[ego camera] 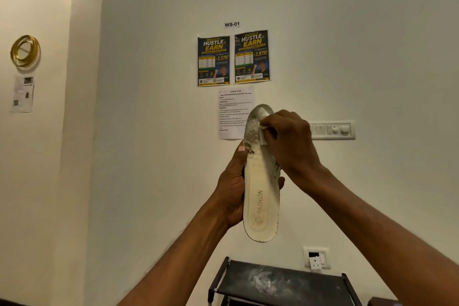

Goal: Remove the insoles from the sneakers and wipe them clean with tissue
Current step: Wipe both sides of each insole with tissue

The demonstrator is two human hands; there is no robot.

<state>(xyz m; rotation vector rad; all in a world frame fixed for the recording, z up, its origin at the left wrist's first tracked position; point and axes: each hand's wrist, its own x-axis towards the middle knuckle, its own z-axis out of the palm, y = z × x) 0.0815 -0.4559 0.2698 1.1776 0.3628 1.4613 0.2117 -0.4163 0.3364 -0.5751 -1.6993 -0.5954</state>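
- Far left on the wall I see a gold ring ornament (24, 50) with a printed sheet (22, 94) below it; neither bears on the job.
- My left hand (232, 190) holds the insole (260, 196) upright in the air in front of the wall, heel end down and toe end up. The grip is closed around the insole's left edge at about mid-length, thumb tip showing on the front near the worn patch, fingers wrapped behind.
- The insole is already out of the sneaker, and no sneaker shows in this view. Its cream face carries the word FASHION, and the upper part looks scuffed and flaky with grime.
- Behind it hang two posters (233, 58) and a task sheet (234, 113).
- My right hand (289, 141) is closed on a small folded tissue (264, 131), pressing it against the insole's toe area. I judge this as the wiping step, mid-stroke on the dirtiest zone.
- Next I would draw the tissue down toward the heel with firm pressure, keeping the left grip steady so the soft insole does not bend away.
- Further right is a switch panel (331, 130); below, a dusty dark shoe rack (280, 283) and a wall socket (316, 258).
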